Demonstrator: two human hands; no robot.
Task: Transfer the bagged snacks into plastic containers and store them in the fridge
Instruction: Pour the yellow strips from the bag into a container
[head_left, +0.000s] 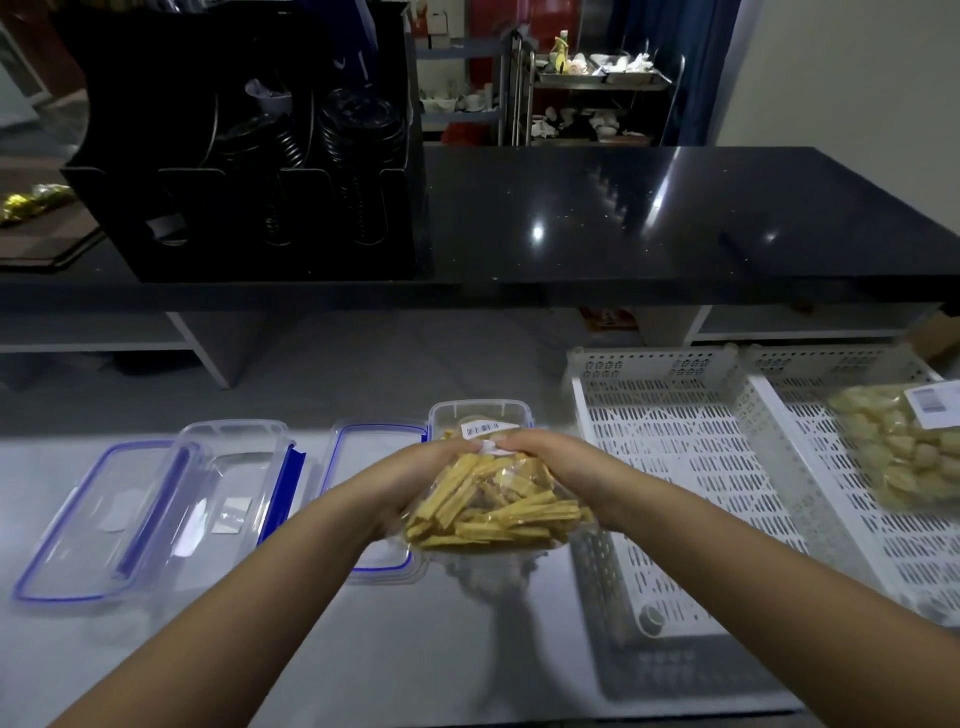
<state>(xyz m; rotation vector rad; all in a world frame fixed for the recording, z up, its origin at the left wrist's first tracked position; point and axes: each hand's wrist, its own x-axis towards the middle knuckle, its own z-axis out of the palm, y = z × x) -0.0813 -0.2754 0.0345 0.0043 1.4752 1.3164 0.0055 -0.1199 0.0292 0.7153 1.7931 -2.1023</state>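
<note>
A clear bag of yellow stick snacks (493, 509) is held above the grey counter by both hands. My left hand (415, 475) grips its left top corner and my right hand (561, 467) grips the right top corner, fingertips meeting at the bag's sealed end. Behind the bag stands an open clear container (480, 415) with something bagged and barcoded inside. Its blue-rimmed lid (363, 452) lies to the left, partly under my left forearm. Another empty clear container (228, 483) and its lid (88, 525) lie further left. A second bag of pale snacks (898, 452) rests in the right-hand basket.
Two white perforated baskets (675, 467) take up the counter's right side. A raised black shelf (623, 218) runs across behind, with a black cup-and-lid organiser (249, 156) at its left. A metal cart with dishes (597, 78) stands in the background.
</note>
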